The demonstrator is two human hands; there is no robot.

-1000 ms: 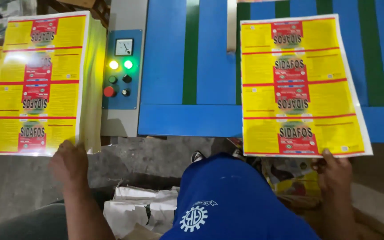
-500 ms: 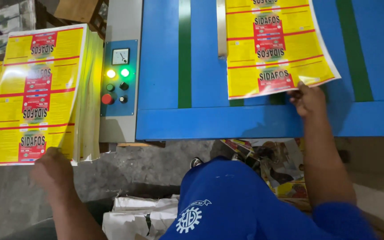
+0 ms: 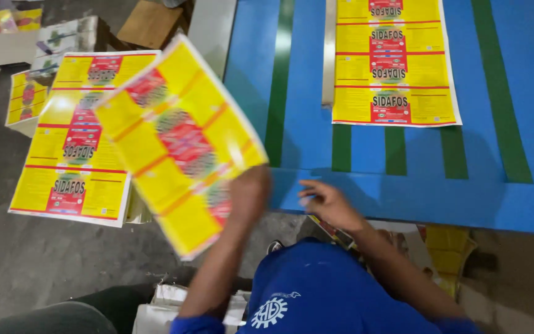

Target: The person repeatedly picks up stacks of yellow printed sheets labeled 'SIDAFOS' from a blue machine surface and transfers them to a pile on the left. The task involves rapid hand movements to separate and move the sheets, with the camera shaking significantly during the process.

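Head view: left hand (image 3: 250, 193) grips a yellow printed sheet (image 3: 177, 145), lifted above the stack (image 3: 69, 179); right hand (image 3: 327, 203) empty, fingers loose

Left hand (image 3: 248, 195) raised and gripping, right hand (image 3: 329, 201) open, fingers spread.

We see a blue feed table (image 3: 415, 192) crossed lengthwise by dark green belts (image 3: 502, 93), and one yellow and red printed label sheet (image 3: 394, 62) lies flat on it, spanning the middle belts near the far end. To the left of the table we find a stack of the same yellow sheets (image 3: 72, 154) lying flat, its support hidden beneath it. Below lies grey concrete floor (image 3: 44, 266).
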